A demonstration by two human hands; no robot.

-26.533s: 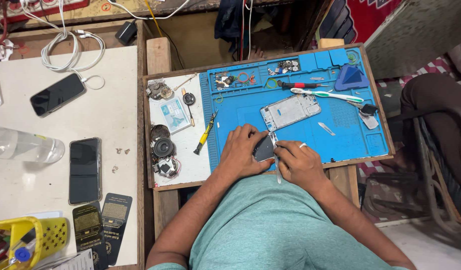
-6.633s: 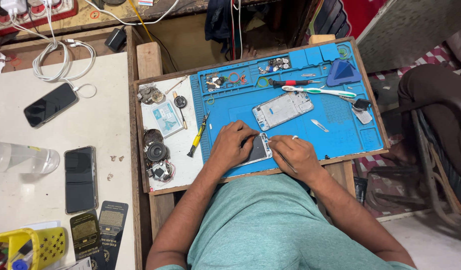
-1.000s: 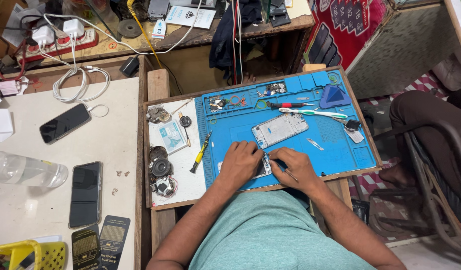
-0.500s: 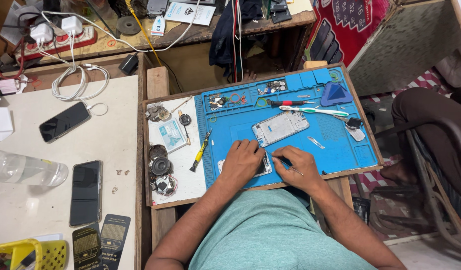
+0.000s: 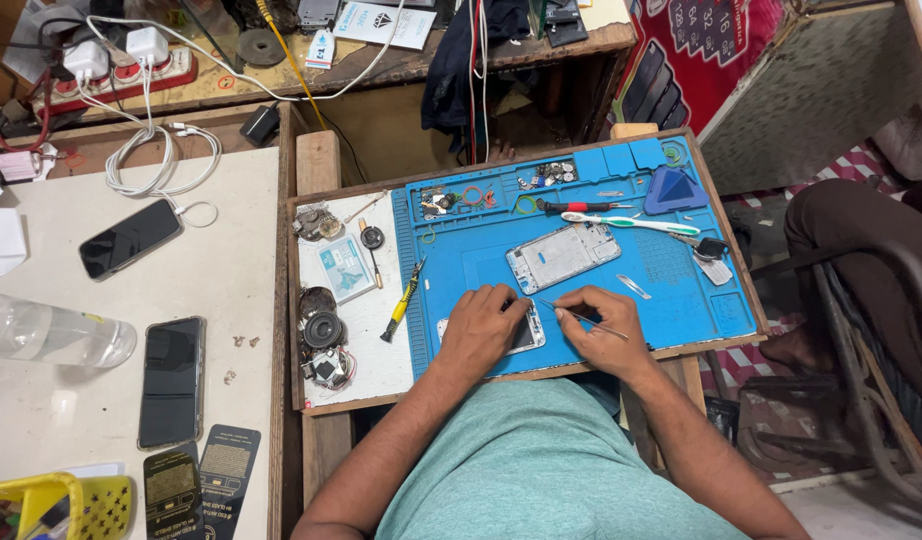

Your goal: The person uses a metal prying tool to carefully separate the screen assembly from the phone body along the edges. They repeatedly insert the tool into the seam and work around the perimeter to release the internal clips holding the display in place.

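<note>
I'm looking straight down on the work now. My left hand (image 5: pixel 486 330) is pressed flat over a small phone body (image 5: pixel 524 332) lying on the blue repair mat (image 5: pixel 681 290), fingers spread and pinning it down near the mat's front edge. My right hand (image 5: pixel 603 330) sits just beside it, fingers pinched together around thin metal tweezers (image 5: pixel 581 316), whose tip points left toward the phone body's upper right corner; I can't tell if the tip actually touches.

Further back on the mat lies a silver phone frame (image 5: pixel 563 256), tilted, well apart from both hands. Behind that, a red-handled screwdriver (image 5: pixel 573 206) and a white-and-teal tool (image 5: pixel 629 222) lie side by side, with a blue triangular pick (image 5: pixel 674 192) at the far right. A small metal strip (image 5: pixel 633 287) rests on the mat right of my hand.

Left of the mat, on the white part of the tray, a yellow-and-black screwdriver (image 5: pixel 403 300) lies at an angle, near some round dark parts (image 5: pixel 322 328). On the pale surface (image 5: pixel 241 260) to the left lie two dark phones (image 5: pixel 171 380), one of them (image 5: pixel 129 238) plugged into a white cable, and a clear plastic bottle (image 5: pixel 51 332) lies on its side.
</note>
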